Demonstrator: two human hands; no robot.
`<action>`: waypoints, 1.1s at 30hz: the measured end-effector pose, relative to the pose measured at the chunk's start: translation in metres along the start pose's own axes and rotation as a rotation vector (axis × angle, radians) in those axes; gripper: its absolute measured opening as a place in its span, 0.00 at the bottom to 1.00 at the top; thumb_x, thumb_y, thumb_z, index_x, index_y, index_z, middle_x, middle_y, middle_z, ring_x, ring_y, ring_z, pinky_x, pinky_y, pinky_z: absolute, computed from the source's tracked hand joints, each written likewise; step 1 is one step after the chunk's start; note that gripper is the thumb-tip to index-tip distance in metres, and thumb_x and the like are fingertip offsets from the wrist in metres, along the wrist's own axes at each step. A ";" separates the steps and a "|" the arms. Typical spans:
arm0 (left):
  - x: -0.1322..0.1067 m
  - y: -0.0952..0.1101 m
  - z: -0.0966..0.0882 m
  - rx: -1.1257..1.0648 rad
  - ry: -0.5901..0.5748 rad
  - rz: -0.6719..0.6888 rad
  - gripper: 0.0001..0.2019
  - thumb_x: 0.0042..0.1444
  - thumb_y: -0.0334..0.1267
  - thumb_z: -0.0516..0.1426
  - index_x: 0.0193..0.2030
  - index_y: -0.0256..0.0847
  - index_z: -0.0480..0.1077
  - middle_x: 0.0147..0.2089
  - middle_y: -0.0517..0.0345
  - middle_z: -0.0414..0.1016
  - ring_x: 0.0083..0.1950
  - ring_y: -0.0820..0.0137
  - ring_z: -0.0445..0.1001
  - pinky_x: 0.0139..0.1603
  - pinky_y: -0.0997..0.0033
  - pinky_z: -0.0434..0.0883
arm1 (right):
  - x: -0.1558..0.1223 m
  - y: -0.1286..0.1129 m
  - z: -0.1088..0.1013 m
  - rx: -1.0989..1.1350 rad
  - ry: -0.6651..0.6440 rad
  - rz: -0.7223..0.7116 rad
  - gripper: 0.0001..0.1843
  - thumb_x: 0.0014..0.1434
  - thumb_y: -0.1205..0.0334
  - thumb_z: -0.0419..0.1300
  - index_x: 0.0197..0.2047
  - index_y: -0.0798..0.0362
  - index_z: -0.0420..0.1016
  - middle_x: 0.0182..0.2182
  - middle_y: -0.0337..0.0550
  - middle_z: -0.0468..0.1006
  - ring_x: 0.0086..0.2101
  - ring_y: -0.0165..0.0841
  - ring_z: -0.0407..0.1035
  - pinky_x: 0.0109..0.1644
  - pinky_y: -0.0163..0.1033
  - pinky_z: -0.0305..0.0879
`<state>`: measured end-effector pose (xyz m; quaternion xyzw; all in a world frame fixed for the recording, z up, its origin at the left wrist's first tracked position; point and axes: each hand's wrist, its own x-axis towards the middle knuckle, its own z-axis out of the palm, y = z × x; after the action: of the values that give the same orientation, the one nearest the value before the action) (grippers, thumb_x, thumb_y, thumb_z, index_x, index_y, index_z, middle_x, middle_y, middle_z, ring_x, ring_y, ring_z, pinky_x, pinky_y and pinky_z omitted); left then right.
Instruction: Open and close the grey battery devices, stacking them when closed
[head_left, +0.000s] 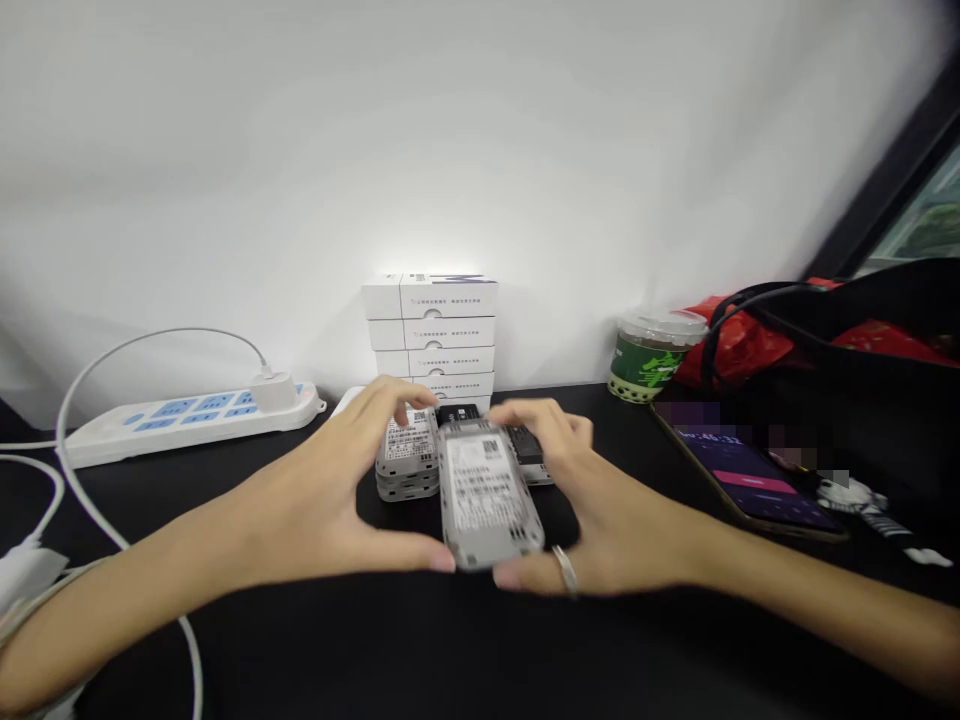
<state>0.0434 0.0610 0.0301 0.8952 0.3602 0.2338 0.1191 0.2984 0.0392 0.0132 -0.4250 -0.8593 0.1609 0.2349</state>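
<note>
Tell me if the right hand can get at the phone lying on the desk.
Likely yes: nothing lies between the right hand and the smartphone, though that hand must first let go of the grey QR-labelled device.

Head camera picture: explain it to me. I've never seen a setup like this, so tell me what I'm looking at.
This picture comes from a camera worn on a person's head, looking forward and down, so you see roughly what they see. There is no machine here, only bare hands. The left hand and right hand together hold a gray device with a printed label. On the black table behind it are a stack of similar devices and a black one, in front of a pile of white boxes. To the left is a power strip; to the right, a phone and a plastic cup.
</note>
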 end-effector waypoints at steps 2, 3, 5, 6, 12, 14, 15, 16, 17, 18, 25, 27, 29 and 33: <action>-0.007 0.015 0.003 -0.024 -0.126 -0.027 0.36 0.48 0.58 0.67 0.60 0.51 0.59 0.54 0.56 0.69 0.51 0.59 0.73 0.49 0.61 0.76 | -0.023 -0.002 0.003 0.002 -0.041 -0.009 0.46 0.43 0.48 0.72 0.57 0.50 0.52 0.52 0.52 0.61 0.52 0.48 0.56 0.56 0.57 0.58; -0.012 0.021 0.006 -0.036 -0.188 -0.052 0.35 0.49 0.57 0.67 0.60 0.52 0.60 0.53 0.58 0.71 0.49 0.60 0.74 0.45 0.65 0.77 | -0.032 -0.003 0.006 0.011 -0.075 -0.003 0.44 0.43 0.49 0.72 0.56 0.51 0.53 0.52 0.52 0.61 0.52 0.48 0.56 0.56 0.57 0.58; -0.020 0.027 0.014 -0.056 -0.253 -0.073 0.39 0.47 0.57 0.68 0.64 0.55 0.59 0.55 0.59 0.71 0.50 0.59 0.75 0.41 0.67 0.78 | -0.042 -0.004 0.013 0.028 -0.147 0.009 0.42 0.44 0.48 0.71 0.55 0.51 0.55 0.54 0.53 0.61 0.53 0.49 0.55 0.56 0.57 0.58; -0.023 0.028 0.019 -0.066 -0.262 -0.072 0.42 0.46 0.57 0.68 0.66 0.57 0.57 0.58 0.59 0.70 0.53 0.58 0.74 0.42 0.67 0.78 | -0.045 -0.004 0.016 0.030 -0.181 0.013 0.41 0.44 0.48 0.71 0.54 0.52 0.56 0.55 0.53 0.61 0.54 0.50 0.54 0.57 0.58 0.57; -0.027 0.023 0.036 -0.083 -0.243 -0.074 0.48 0.42 0.59 0.69 0.69 0.59 0.54 0.66 0.59 0.66 0.62 0.52 0.70 0.56 0.58 0.76 | -0.032 0.005 0.008 -0.002 -0.191 -0.032 0.44 0.43 0.40 0.72 0.56 0.53 0.61 0.58 0.56 0.64 0.58 0.55 0.53 0.62 0.64 0.51; -0.027 0.022 0.037 -0.064 -0.260 -0.123 0.51 0.41 0.62 0.68 0.71 0.56 0.53 0.68 0.54 0.64 0.61 0.49 0.71 0.53 0.56 0.78 | -0.017 0.013 -0.001 0.008 -0.106 -0.045 0.38 0.51 0.38 0.67 0.57 0.51 0.62 0.57 0.53 0.66 0.57 0.51 0.57 0.63 0.61 0.51; -0.027 0.022 0.037 -0.050 -0.275 -0.143 0.52 0.41 0.63 0.67 0.72 0.55 0.52 0.69 0.52 0.62 0.60 0.48 0.71 0.52 0.55 0.78 | -0.007 0.019 -0.005 0.008 -0.068 -0.050 0.33 0.56 0.40 0.64 0.57 0.50 0.62 0.56 0.51 0.67 0.56 0.48 0.59 0.63 0.58 0.53; -0.027 0.022 0.037 -0.038 -0.289 -0.155 0.53 0.41 0.64 0.67 0.72 0.55 0.52 0.70 0.51 0.60 0.61 0.47 0.71 0.53 0.53 0.78 | 0.005 0.024 -0.008 -0.002 -0.049 -0.059 0.29 0.60 0.43 0.62 0.57 0.50 0.62 0.55 0.51 0.68 0.56 0.46 0.60 0.63 0.56 0.54; -0.027 0.022 0.037 -0.028 -0.295 -0.157 0.53 0.41 0.65 0.67 0.72 0.55 0.52 0.71 0.51 0.58 0.62 0.46 0.70 0.55 0.52 0.77 | 0.016 0.030 -0.011 -0.016 -0.062 -0.066 0.27 0.61 0.45 0.62 0.57 0.50 0.62 0.56 0.51 0.68 0.57 0.45 0.59 0.62 0.54 0.56; -0.028 0.023 0.037 -0.022 -0.296 -0.152 0.53 0.41 0.65 0.67 0.72 0.55 0.51 0.72 0.52 0.57 0.63 0.46 0.69 0.57 0.51 0.76 | 0.028 0.034 -0.012 -0.042 -0.096 -0.069 0.29 0.60 0.46 0.62 0.58 0.51 0.62 0.56 0.52 0.67 0.57 0.46 0.59 0.62 0.54 0.57; -0.032 0.025 0.040 -0.030 -0.333 -0.211 0.55 0.41 0.66 0.66 0.73 0.48 0.51 0.72 0.48 0.58 0.63 0.43 0.69 0.61 0.45 0.73 | 0.071 0.038 -0.011 -0.183 -0.277 -0.067 0.29 0.58 0.54 0.66 0.58 0.55 0.63 0.59 0.57 0.68 0.59 0.51 0.62 0.64 0.61 0.52; -0.032 0.025 0.041 -0.028 -0.339 -0.236 0.55 0.40 0.66 0.66 0.73 0.46 0.52 0.71 0.46 0.59 0.63 0.41 0.69 0.60 0.44 0.73 | 0.071 0.035 -0.009 -0.188 -0.255 -0.059 0.28 0.57 0.58 0.66 0.58 0.55 0.64 0.58 0.57 0.69 0.59 0.51 0.63 0.64 0.62 0.52; -0.034 0.024 0.042 -0.020 -0.346 -0.235 0.56 0.41 0.67 0.65 0.73 0.46 0.51 0.72 0.46 0.57 0.65 0.40 0.66 0.62 0.41 0.71 | 0.072 0.034 -0.009 -0.186 -0.248 -0.058 0.29 0.56 0.59 0.67 0.58 0.54 0.63 0.58 0.57 0.70 0.58 0.51 0.63 0.63 0.61 0.52; -0.037 0.023 0.043 0.004 -0.367 -0.241 0.57 0.42 0.67 0.64 0.74 0.46 0.47 0.75 0.46 0.52 0.69 0.38 0.60 0.65 0.39 0.67 | 0.074 0.036 -0.009 -0.155 -0.228 -0.043 0.31 0.51 0.58 0.70 0.55 0.53 0.65 0.56 0.54 0.72 0.57 0.50 0.65 0.62 0.58 0.56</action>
<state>0.0558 0.0166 -0.0103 0.8734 0.4374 0.0503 0.2079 0.2870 0.1207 0.0234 -0.4022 -0.8991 0.1365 0.1055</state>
